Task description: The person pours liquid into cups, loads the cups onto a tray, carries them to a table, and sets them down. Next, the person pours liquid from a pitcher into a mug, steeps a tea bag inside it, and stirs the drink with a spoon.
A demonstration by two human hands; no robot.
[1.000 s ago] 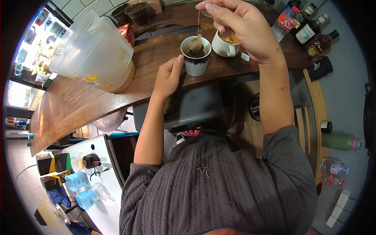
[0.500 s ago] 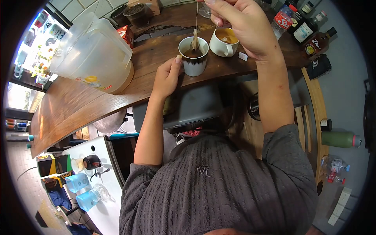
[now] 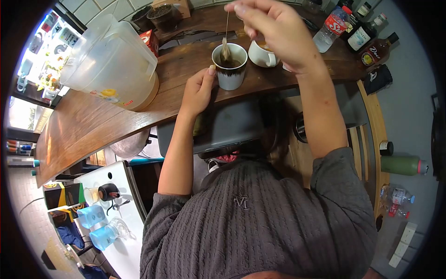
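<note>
My left hand (image 3: 199, 94) is closed on the left side of a white cup (image 3: 231, 83) with a dark brushed band, thumb near its rim. The cup stands upright at the table's near edge and has dark liquid inside. Above it, my right hand (image 3: 278, 35) pinches the string of a tea bag (image 3: 225, 50), which hangs at the left part of the cup's mouth, its lower end down inside. Just right stands a white mug (image 3: 258, 57), its upper right hidden by my right hand. Most of a white paper tag (image 3: 287, 69) is covered by my wrist.
A large clear plastic pitcher (image 3: 109, 69) stands on the wooden table (image 3: 172, 100) to the left. Behind it are a red box (image 3: 149, 43) and potted soil (image 3: 162, 16). Several bottles line the right, including a water bottle (image 3: 329, 35) and a dark-labelled bottle (image 3: 377, 51).
My right hand has moved left, carrying the tea bag toward the cup's left side. It now covers more of the white mug and the tag. My left hand stays on the cup.
</note>
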